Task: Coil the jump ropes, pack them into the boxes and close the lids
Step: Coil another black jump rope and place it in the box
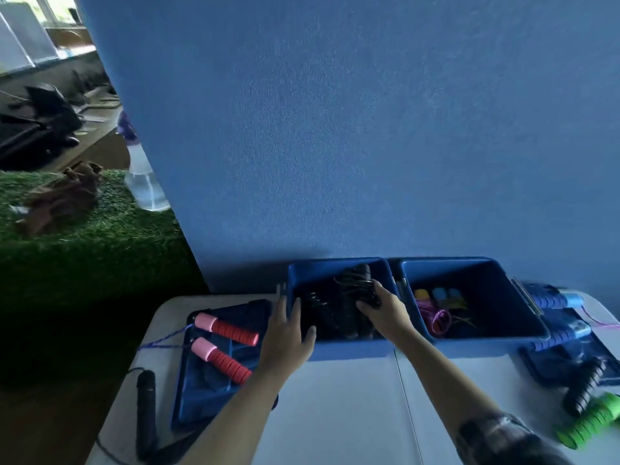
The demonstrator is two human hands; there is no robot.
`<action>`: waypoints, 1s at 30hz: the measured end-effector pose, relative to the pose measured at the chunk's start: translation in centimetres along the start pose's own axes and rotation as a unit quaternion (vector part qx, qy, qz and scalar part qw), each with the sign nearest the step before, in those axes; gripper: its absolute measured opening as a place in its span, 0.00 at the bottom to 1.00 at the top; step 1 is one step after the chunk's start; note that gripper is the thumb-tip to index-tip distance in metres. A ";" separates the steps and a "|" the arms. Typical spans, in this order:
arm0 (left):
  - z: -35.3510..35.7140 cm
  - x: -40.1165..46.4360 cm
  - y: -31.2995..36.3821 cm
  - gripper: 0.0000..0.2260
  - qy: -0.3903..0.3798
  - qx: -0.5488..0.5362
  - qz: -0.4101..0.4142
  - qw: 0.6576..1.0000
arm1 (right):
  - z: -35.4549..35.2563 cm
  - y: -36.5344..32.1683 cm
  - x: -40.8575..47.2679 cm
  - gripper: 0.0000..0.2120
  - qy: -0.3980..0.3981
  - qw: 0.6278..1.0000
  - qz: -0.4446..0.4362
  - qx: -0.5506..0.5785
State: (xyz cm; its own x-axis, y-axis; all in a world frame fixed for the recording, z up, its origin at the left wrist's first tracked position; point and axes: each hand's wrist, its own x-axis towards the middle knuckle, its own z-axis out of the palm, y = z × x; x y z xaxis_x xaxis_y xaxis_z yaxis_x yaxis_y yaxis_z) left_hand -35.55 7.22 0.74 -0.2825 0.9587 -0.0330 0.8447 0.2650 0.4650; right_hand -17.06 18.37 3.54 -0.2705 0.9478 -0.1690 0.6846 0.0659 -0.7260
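Fingers (369,302) of the right hand (385,310) are curled around a black coiled jump rope (355,283) and hold it inside the left blue plastic box (342,344). More black rope lies in the bottom of that box. Straight fingers (295,310) of the left hand (288,333) rest on the near left rim of the same box and grip nothing. Just beside it on the right stands a second blue plastic box (523,317) with a coiled pink rope (436,317) and small coloured handles in it. Both boxes sit on a white desk (352,414), up against a blue wall (335,129). Left of the boxes a flat blue lid (201,391) lies on the desk, and two red handles with pink ends (224,344) lie on it. A long black handle (146,411) lies at the desk's left edge. On the right are blue handles (553,300), a black ribbed handle (583,387) and a green ribbed handle (593,421).
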 end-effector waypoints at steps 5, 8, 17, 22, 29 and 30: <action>1.7 0.6 -1.1 0.34 0.007 -0.011 -0.009 1.000 | 1.9 1.5 3.7 0.24 -0.053 0.997 0.044 -0.032; 2.5 0.6 -1.6 0.39 0.019 -0.033 -0.012 0.999 | 2.8 2.1 5.0 0.24 -0.076 0.994 0.060 -0.042; 3.5 1.1 -2.3 0.36 0.043 -0.035 0.004 0.998 | 5.4 2.7 6.6 0.27 -0.166 0.970 0.070 -0.160; 3.1 1.0 -1.9 0.36 0.041 -0.014 -0.008 0.999 | 5.8 2.0 6.2 0.28 -0.167 0.962 0.072 -0.206; 2.1 0.7 -1.3 0.34 0.004 0.084 -0.043 0.996 | 4.7 0.3 4.7 0.24 -0.180 0.951 0.081 -0.239; 2.0 0.5 -1.2 0.33 0.010 0.095 -0.048 0.994 | 4.4 0.2 4.3 0.22 -0.176 0.952 0.076 -0.237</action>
State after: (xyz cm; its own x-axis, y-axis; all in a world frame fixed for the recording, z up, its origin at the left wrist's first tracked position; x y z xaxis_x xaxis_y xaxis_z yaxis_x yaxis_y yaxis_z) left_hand -35.77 7.61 -1.63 -0.3728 0.9265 -0.0512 0.8837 0.3713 0.2850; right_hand -21.05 21.08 -0.24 -0.2966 0.7996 -0.5222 0.9400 0.1480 -0.3073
